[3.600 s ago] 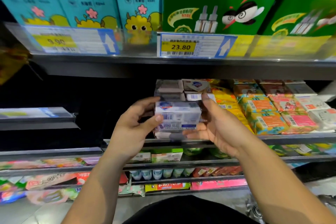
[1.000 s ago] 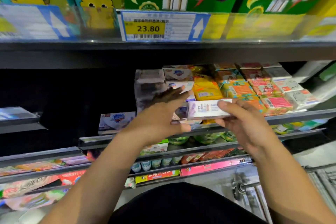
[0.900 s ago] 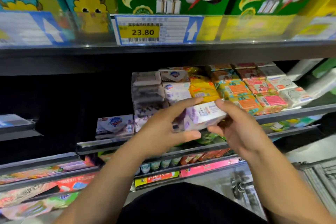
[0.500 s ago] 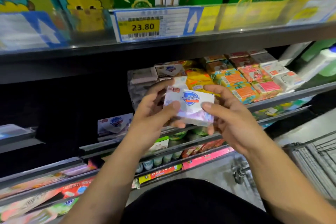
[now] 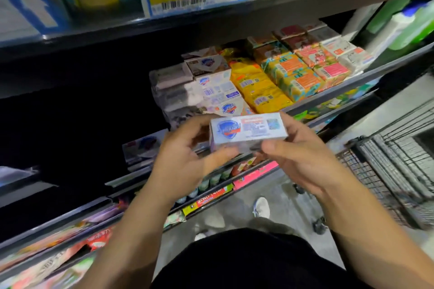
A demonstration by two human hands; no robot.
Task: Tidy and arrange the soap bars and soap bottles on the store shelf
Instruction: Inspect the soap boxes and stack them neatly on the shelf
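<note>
White cardboard with a blue shield on its face: the soap box (image 5: 247,131) is pinched at both ends, the left hand (image 5: 187,157) curled round one, the right hand (image 5: 303,159) round the other. It hangs just off the front edge of the shelf (image 5: 352,81), near the white stack (image 5: 218,94). Best held level, logo up, then slid on squarely beside the yellow packs (image 5: 258,91).

Left hand (image 5: 185,162), right hand (image 5: 303,159); fingers (image 5: 276,148) curled

Soap boxes (image 5: 263,82) on shelf (image 5: 347,87)
</note>
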